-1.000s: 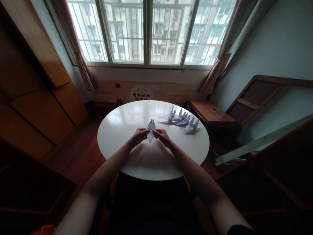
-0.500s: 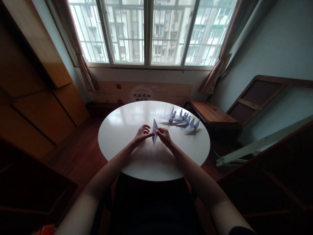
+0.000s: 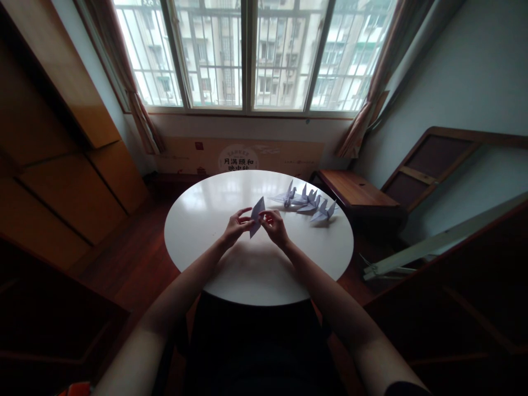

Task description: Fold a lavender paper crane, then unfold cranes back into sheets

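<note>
A folded paper piece (image 3: pixel 258 211), pale lilac and diamond-shaped, is held tilted above the white table between my two hands. My left hand (image 3: pixel 236 226) pinches its left side between thumb and fingers. From the other side, my right hand (image 3: pixel 274 226) has thumb and fingertips closed on the paper's right edge. Fine creases in the paper are too small to make out. Several finished paper cranes (image 3: pixel 305 199) of the same pale colour stand grouped at the back right of the table, apart from both hands.
The round white table (image 3: pixel 198 242) fills the middle. Behind its right side is a low wooden stand (image 3: pixel 358 188). A long printed cardboard panel (image 3: pixel 181 157) leans under the barred window. Wooden cabinets (image 3: pixel 66 192) line the left, and a wooden frame (image 3: pixel 429 159) leans on the right wall.
The paper piece has turned from nearly edge-on to show a broader face, tilting to the right at its top. My left fingers have closed onto it; my right fingers have shifted their hold.
</note>
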Tool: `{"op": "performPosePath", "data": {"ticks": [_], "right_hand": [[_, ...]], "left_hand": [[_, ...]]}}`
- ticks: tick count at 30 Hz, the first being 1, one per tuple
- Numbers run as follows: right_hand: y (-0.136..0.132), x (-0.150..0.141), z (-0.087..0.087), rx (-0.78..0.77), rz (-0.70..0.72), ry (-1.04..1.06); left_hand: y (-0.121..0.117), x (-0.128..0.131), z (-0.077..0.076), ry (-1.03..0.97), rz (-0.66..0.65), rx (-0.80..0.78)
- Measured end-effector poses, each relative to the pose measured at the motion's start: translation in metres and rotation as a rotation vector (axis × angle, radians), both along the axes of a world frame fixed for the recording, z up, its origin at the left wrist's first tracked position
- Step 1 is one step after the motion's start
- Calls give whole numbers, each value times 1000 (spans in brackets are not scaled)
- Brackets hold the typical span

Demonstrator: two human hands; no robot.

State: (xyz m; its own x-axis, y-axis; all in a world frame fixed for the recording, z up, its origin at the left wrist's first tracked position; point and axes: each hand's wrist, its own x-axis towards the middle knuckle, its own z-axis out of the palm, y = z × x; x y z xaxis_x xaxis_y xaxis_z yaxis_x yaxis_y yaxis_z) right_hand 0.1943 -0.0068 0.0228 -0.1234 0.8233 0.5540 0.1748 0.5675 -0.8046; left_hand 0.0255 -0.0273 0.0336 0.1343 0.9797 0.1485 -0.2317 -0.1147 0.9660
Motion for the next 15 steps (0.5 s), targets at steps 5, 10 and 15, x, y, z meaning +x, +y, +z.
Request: {"op": "performPosePath", "data": {"ticks": [5,10,15], "right_hand": [[2,0,0,-121,80,143],[0,-1,3,-149,137,144],[-1,-1,6,-177,153,146]], "left_hand": [[-2,0,3,13,-8,-30],[-7,2,8,50,16,0],[-7,3,9,51,15,43]]}}
